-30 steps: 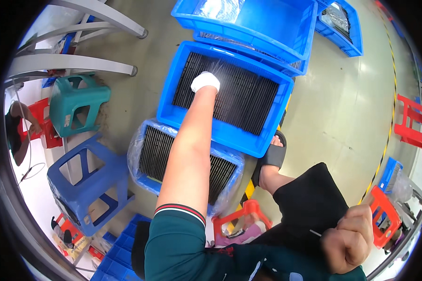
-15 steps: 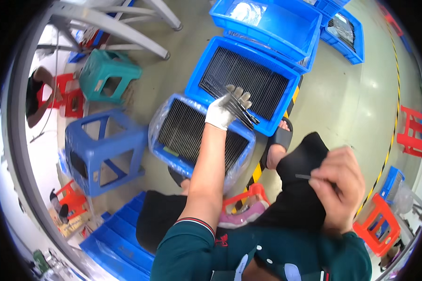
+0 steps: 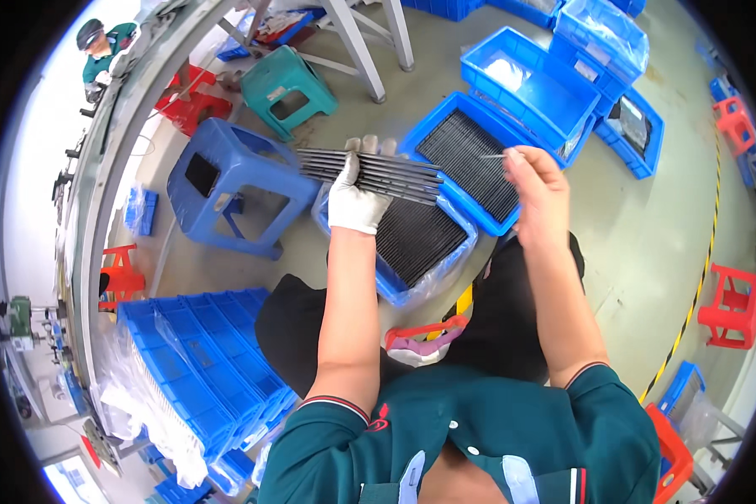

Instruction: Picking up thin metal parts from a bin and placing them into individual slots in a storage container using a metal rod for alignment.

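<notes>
My left hand (image 3: pixel 357 195), in a white glove, grips a bundle of long thin dark rods (image 3: pixel 370 172) held level above a blue tray (image 3: pixel 392 290) lined with clear plastic and filled with the same rods. My bare right hand (image 3: pixel 536 189) is raised beside the bundle and pinches a single thin rod (image 3: pixel 496 156) between thumb and fingers. Behind it lies a second blue tray (image 3: pixel 420 133) packed with dark rods.
A blue stool (image 3: pixel 231 195) and a green stool (image 3: pixel 286 84) stand to the left. More blue crates (image 3: pixel 533 84) sit at the back, a stack of blue trays (image 3: pixel 202 361) at lower left. Red stools (image 3: pixel 727 307) stand on the right. Another person (image 3: pixel 101 46) works far left.
My left hand has lifted a bundle of rods out of the trays and holds it level. My right hand rose from my lap to beside the bundle, holding one rod.
</notes>
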Tool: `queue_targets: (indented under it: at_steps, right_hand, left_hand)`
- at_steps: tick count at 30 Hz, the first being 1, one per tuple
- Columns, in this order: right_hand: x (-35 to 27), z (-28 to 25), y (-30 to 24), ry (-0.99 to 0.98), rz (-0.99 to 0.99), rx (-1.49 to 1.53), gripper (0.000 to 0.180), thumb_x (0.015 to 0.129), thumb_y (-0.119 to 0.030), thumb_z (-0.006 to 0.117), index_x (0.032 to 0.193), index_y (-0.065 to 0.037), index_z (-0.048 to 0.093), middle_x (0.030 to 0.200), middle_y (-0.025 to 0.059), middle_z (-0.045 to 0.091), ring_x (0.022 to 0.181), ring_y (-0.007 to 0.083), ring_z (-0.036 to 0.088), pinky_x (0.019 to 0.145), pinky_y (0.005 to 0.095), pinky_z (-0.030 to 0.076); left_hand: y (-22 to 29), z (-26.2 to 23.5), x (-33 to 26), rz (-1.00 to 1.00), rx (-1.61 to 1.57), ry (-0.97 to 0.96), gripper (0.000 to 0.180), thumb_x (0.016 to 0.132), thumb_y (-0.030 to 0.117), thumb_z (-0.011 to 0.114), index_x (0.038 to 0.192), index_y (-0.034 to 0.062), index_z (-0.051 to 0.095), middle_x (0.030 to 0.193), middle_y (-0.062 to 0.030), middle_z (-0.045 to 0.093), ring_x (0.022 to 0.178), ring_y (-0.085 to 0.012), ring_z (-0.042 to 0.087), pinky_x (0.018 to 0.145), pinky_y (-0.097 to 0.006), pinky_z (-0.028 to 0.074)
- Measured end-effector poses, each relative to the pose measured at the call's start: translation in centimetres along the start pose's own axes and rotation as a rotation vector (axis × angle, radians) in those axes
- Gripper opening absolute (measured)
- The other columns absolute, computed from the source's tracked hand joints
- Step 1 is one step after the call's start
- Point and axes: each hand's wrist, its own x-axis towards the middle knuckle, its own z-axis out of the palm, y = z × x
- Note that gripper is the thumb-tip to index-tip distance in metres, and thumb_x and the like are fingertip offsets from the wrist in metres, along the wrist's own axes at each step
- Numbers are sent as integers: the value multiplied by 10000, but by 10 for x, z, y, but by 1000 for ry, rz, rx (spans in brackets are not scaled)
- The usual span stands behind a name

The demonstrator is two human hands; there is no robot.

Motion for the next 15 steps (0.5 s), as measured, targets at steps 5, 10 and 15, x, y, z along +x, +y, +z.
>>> queue_targets:
  at_steps: [5, 10, 15]
  right_hand:
    - [-14, 64, 30, -38, 116, 255, 127, 880, -156, 686, 984, -83, 680, 967, 3, 684, 929, 90, 599, 837, 265, 437]
    - [-28, 99, 15, -66, 132, 370, 101, 870, -135, 712, 927, -62, 673, 868, -18, 660, 832, 64, 577, 785, 223, 447]
    - [-38, 118, 15, -121, 186, 367, 100, 862, -118, 714, 930, -59, 672, 866, -10, 665, 800, 66, 575, 751, 226, 451]
  left_hand:
    - [-6, 43, -42, 19, -32, -147, 205, 959, 227, 521, 1116, 137, 618, 1217, -110, 612, 1206, -393, 515, 1042, -645, 337]
    - [-12, 77, -67, 77, -1, 40, 216, 967, 180, 511, 1144, 102, 607, 1260, -146, 585, 1223, -382, 514, 1061, -576, 368]
    - [2, 91, -74, 213, 123, 212, 226, 978, 127, 469, 1181, 96, 563, 1277, -164, 562, 1225, -391, 513, 1037, -577, 402]
